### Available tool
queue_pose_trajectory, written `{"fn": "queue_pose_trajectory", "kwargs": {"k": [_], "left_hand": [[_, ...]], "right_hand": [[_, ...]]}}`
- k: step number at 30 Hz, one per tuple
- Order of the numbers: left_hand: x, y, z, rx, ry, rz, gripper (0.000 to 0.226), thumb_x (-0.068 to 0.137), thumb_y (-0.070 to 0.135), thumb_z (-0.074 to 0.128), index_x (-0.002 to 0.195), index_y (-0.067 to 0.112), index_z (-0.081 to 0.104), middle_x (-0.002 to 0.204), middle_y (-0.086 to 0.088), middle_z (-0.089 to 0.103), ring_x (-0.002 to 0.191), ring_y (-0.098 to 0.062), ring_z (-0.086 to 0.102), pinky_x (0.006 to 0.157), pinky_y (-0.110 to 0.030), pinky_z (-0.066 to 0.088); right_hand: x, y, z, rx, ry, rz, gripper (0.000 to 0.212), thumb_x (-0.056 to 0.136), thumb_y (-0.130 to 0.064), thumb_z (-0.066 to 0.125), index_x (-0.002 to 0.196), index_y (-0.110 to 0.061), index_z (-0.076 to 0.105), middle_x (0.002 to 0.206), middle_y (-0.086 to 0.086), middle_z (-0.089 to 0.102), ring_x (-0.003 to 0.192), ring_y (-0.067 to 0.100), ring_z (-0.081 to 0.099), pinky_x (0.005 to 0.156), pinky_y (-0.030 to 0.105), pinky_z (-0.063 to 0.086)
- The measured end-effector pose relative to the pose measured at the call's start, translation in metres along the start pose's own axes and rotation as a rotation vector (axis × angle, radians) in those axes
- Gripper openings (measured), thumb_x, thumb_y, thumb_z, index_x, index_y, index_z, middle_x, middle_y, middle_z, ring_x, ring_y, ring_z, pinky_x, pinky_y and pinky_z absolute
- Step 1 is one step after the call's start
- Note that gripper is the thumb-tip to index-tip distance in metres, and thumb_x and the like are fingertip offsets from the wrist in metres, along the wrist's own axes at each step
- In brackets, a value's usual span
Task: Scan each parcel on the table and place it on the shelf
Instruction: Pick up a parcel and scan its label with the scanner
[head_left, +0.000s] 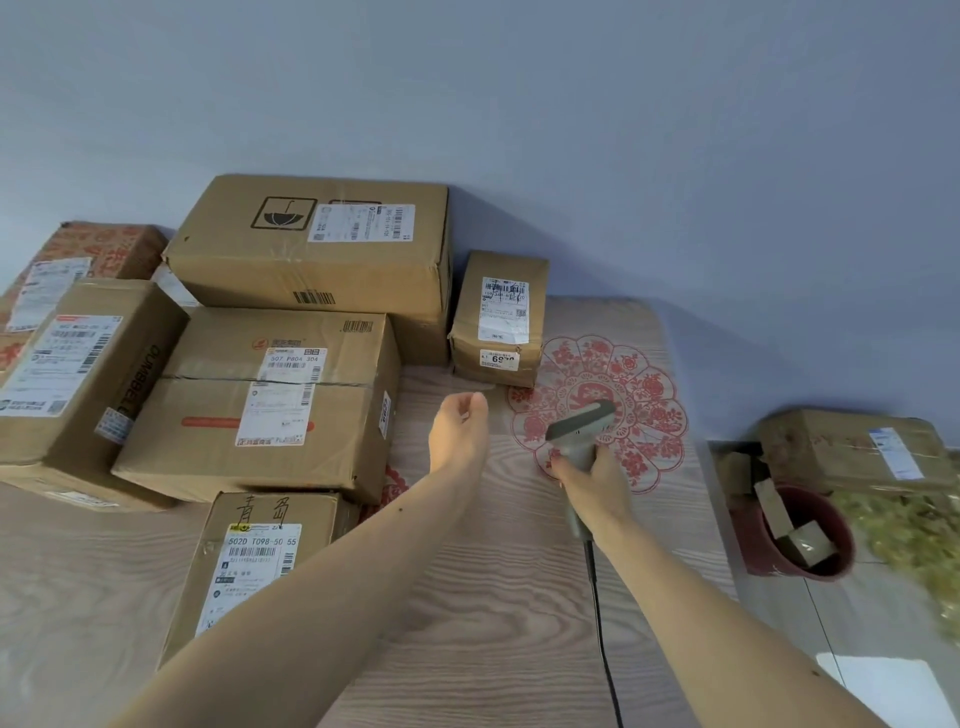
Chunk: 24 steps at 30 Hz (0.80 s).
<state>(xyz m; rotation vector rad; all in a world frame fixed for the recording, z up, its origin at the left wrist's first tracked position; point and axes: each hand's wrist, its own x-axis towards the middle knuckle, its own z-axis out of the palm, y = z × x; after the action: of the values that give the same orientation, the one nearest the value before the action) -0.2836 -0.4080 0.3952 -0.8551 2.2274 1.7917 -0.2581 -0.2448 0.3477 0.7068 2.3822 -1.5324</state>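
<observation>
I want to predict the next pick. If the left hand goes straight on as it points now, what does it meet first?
Probably the small upright parcel, just ahead of the left hand; depth is uncertain.

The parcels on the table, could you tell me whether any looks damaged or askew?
The small upright parcel by the wall has a crumpled, dented lower left corner. The parcels at far left lie at mixed angles, overlapping. I see nothing torn open or spilled.

Seven cardboard parcels (306, 254), one scanner (579, 434), one red pot (800, 535)
</observation>
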Motion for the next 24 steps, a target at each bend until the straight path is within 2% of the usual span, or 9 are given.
{"fn": "queue_pose_trajectory", "kwargs": {"k": [4, 7, 9, 12, 15, 18, 21, 24], "left_hand": [[0.022, 0.017, -0.003, -0.034, 0.024, 0.035, 0.036, 0.103, 0.036, 0.044, 0.131, 0.017, 0.054, 0.121, 0.004, 0.059, 0.107, -0.014, 0.052, 0.087, -0.029, 0.039], [0.044, 0.029, -0.004, -0.038, 0.046, 0.079, 0.039, 0.103, 0.036, 0.043, 0.134, 0.014, 0.052, 0.121, 0.001, 0.059, 0.104, -0.013, 0.051, 0.086, -0.029, 0.038], [0.062, 0.034, -0.004, -0.022, 0.054, 0.107, 0.046, 0.102, 0.039, 0.044, 0.14, 0.014, 0.049, 0.133, -0.001, 0.055, 0.112, -0.015, 0.051, 0.09, -0.029, 0.039], [0.084, 0.038, -0.001, -0.025, 0.034, 0.085, 0.058, 0.1, 0.044, 0.042, 0.15, 0.016, 0.036, 0.153, -0.002, 0.039, 0.134, -0.02, 0.043, 0.107, -0.034, 0.036], [0.096, 0.041, 0.004, -0.026, 0.016, 0.048, 0.064, 0.101, 0.045, 0.041, 0.154, 0.014, 0.027, 0.158, -0.004, 0.031, 0.14, -0.023, 0.037, 0.109, -0.035, 0.032], [0.101, 0.042, 0.009, -0.024, 0.016, 0.043, 0.063, 0.1, 0.044, 0.044, 0.154, 0.014, 0.027, 0.155, -0.004, 0.035, 0.139, -0.023, 0.038, 0.107, -0.033, 0.033], [0.105, 0.043, 0.013, -0.007, 0.026, 0.045, 0.06, 0.1, 0.043, 0.045, 0.151, 0.013, 0.033, 0.149, -0.005, 0.044, 0.134, -0.023, 0.045, 0.105, -0.034, 0.038], [0.107, 0.044, 0.016, 0.03, 0.016, 0.034, 0.059, 0.1, 0.044, 0.045, 0.149, 0.013, 0.036, 0.146, -0.005, 0.046, 0.131, -0.024, 0.047, 0.107, -0.038, 0.04]], "right_hand": [[0.021, -0.039, 0.006, 0.022, 0.028, -0.05, 0.033, 0.076, -0.03, 0.08, 0.097, -0.011, 0.063, 0.086, 0.004, 0.069, 0.078, 0.024, 0.067, 0.072, 0.039, 0.054], [0.041, -0.067, 0.014, 0.016, 0.032, -0.106, 0.033, 0.076, -0.034, 0.079, 0.099, -0.015, 0.064, 0.089, 0.003, 0.071, 0.081, 0.022, 0.068, 0.077, 0.04, 0.054], [0.054, -0.083, 0.02, 0.031, 0.037, -0.132, 0.031, 0.078, -0.034, 0.076, 0.1, -0.017, 0.064, 0.087, 0.0, 0.07, 0.081, 0.02, 0.067, 0.074, 0.037, 0.052], [0.069, -0.101, 0.029, 0.007, 0.052, -0.161, 0.029, 0.08, -0.031, 0.074, 0.102, -0.016, 0.061, 0.088, -0.003, 0.066, 0.08, 0.016, 0.064, 0.071, 0.031, 0.045], [0.079, -0.105, 0.036, -0.032, 0.078, -0.175, 0.027, 0.081, -0.028, 0.074, 0.099, -0.018, 0.057, 0.093, -0.001, 0.064, 0.086, 0.02, 0.062, 0.077, 0.032, 0.047], [0.084, -0.104, 0.04, -0.025, 0.109, -0.166, 0.029, 0.079, -0.027, 0.074, 0.1, -0.017, 0.058, 0.103, 0.005, 0.062, 0.087, 0.021, 0.059, 0.078, 0.032, 0.046], [0.087, -0.103, 0.037, -0.023, 0.124, -0.144, 0.035, 0.077, -0.027, 0.074, 0.106, -0.013, 0.058, 0.111, 0.006, 0.05, 0.081, 0.014, 0.051, 0.076, 0.028, 0.039], [0.088, -0.103, 0.033, 0.005, 0.107, -0.123, 0.036, 0.068, -0.032, 0.071, 0.098, -0.013, 0.063, 0.096, 0.007, 0.069, 0.081, 0.022, 0.065, 0.07, 0.03, 0.047]]}}
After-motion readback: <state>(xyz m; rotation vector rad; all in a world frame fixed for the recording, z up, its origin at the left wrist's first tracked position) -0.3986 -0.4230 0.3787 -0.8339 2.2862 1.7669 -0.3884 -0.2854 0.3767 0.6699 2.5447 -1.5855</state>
